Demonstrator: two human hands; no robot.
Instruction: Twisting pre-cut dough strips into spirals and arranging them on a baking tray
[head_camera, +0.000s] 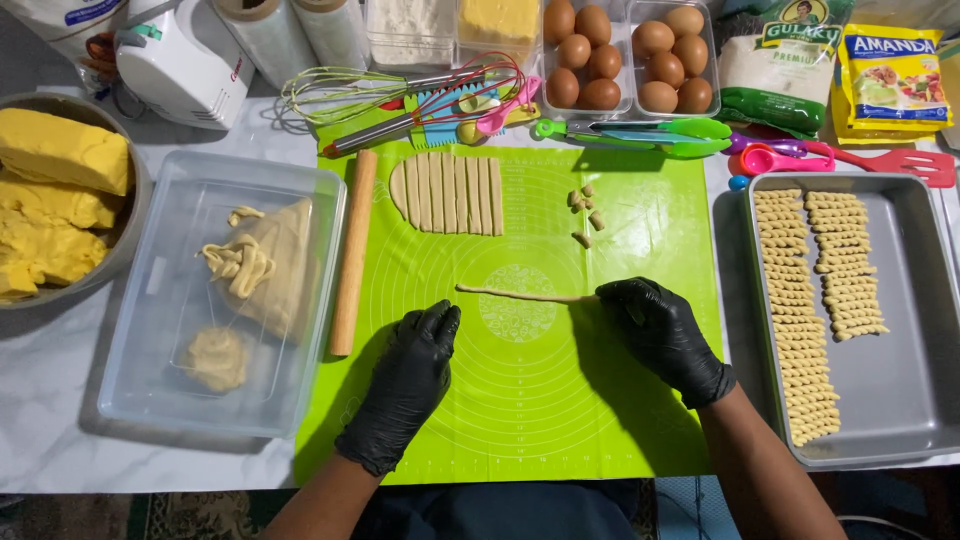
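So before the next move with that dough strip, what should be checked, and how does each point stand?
1. Dough strip lies flat on the green mat: ok.
2. Right hand touches the strip's right end: ok.
3. Left hand on the strip: not ok, it rests on the mat apart from it.
4. Metal tray has bare room beside the twisted pieces: ok.
5. More cut strips wait on the mat: ok.

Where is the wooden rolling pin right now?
In the head view, the wooden rolling pin lies lengthwise along the left edge of the green silicone mat, between the clear plastic container and the cut dough strips, above the left hand.
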